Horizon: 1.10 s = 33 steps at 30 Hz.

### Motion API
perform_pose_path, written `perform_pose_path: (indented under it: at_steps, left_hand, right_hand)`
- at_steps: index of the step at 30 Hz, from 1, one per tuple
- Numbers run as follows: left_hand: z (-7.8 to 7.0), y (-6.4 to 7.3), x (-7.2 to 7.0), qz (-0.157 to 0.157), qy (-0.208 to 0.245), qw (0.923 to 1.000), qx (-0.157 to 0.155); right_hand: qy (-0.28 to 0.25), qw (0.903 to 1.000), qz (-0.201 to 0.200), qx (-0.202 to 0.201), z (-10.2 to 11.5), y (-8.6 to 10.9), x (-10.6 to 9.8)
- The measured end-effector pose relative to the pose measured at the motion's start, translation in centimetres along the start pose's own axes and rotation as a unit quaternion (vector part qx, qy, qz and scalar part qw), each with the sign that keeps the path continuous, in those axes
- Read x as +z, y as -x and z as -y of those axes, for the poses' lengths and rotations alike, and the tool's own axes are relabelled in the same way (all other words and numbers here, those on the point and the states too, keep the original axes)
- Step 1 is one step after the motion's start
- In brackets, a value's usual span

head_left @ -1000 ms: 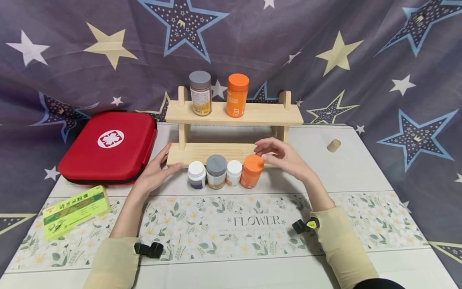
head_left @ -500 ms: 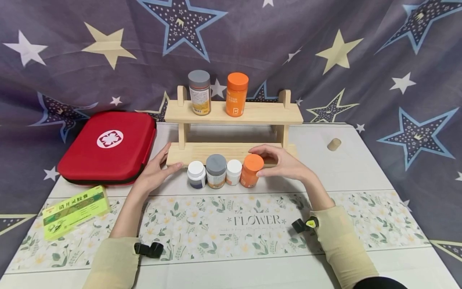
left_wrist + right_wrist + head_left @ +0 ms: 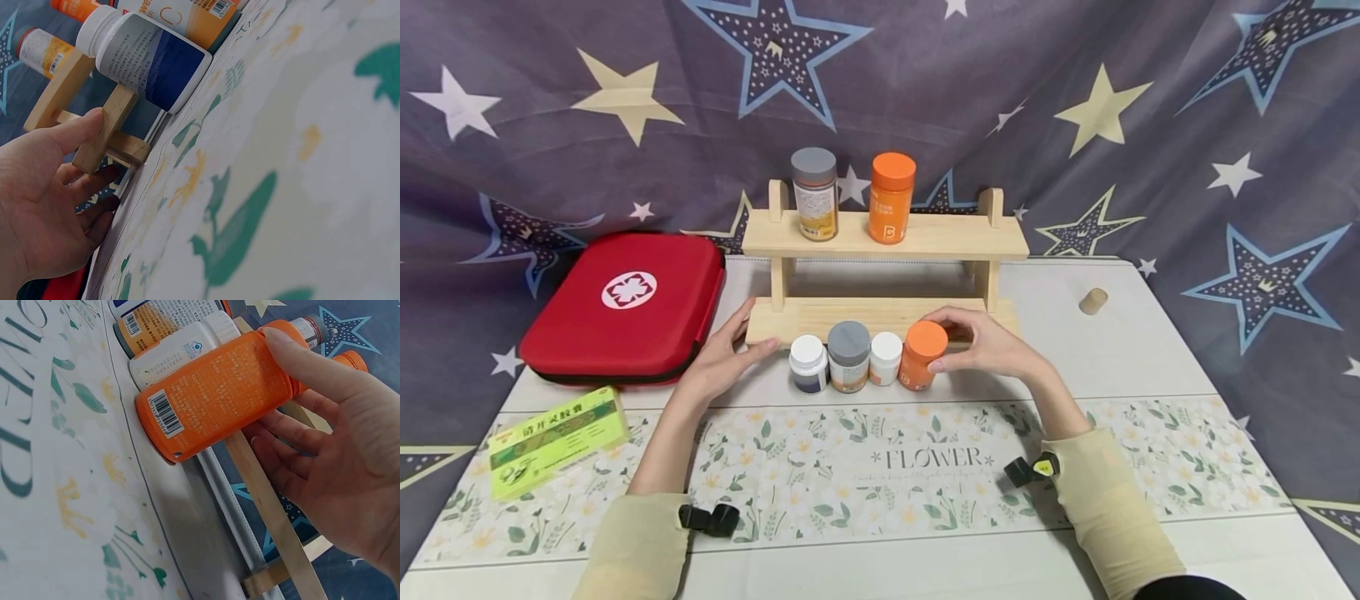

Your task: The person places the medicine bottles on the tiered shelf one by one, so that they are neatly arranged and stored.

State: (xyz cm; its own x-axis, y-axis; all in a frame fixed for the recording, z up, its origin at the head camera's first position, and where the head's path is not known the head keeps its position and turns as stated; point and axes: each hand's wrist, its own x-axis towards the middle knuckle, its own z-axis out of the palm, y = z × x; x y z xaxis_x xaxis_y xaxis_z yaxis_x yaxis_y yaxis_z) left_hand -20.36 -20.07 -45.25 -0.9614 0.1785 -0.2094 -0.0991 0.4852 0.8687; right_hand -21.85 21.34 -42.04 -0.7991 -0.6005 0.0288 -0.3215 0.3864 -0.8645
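Note:
At the left end of the two-tier wooden shelf point(image 3: 865, 315), my left hand point(image 3: 718, 362) holds the lower board, thumb on top and fingers by its end. My right hand point(image 3: 988, 343) grips the front orange bottle point(image 3: 922, 357) near its cap, thumb on the near side, fingers behind. That bottle stands upright, last on the right in a row before the shelf. Beside it are a small white bottle point(image 3: 885, 358), a grey-capped bottle point(image 3: 849, 357) and a white bottle with a blue label point(image 3: 153, 61). In the right wrist view the orange bottle's barcode point(image 3: 165, 413) shows.
On the upper board stand another grey-capped bottle point(image 3: 816, 194) and another orange bottle point(image 3: 892, 198). A red first-aid case point(image 3: 625, 325) and a yellow-green box point(image 3: 559, 442) lie at the left. A small cork-like cylinder point(image 3: 1093, 302) is at the right, with a star-patterned curtain point(image 3: 985, 108) behind.
My right hand has moved left and slightly down, from beside the front orange bottle to gripping it. My left hand and the bottles have stayed in place.

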Motion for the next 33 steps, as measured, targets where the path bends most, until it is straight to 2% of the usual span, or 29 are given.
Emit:
perform_pose_path:
  at_steps: [14,22,27,33]
  left_hand:
    - [0.0,-0.1,0.1,-0.001,-0.003,1.0000,-0.002]
    - [-0.2,-0.2,0.0,0.000,-0.003,0.9999,0.010]
    - [-0.2,-0.1,0.0,-0.002,-0.003,1.0000,0.007]
    - [-0.1,0.1,0.0,-0.002,-0.003,1.0000,0.008]
  right_hand:
    - [-0.036,0.9986,-0.027,-0.026,0.7,0.6,-0.7]
    - [-0.043,0.9976,-0.038,-0.038,1.7,1.2,-1.4]
    - [-0.045,0.9964,-0.044,-0.056,2.1,1.4,-2.2]
    - [-0.053,0.9943,-0.069,-0.061,3.1,2.0,-4.1]
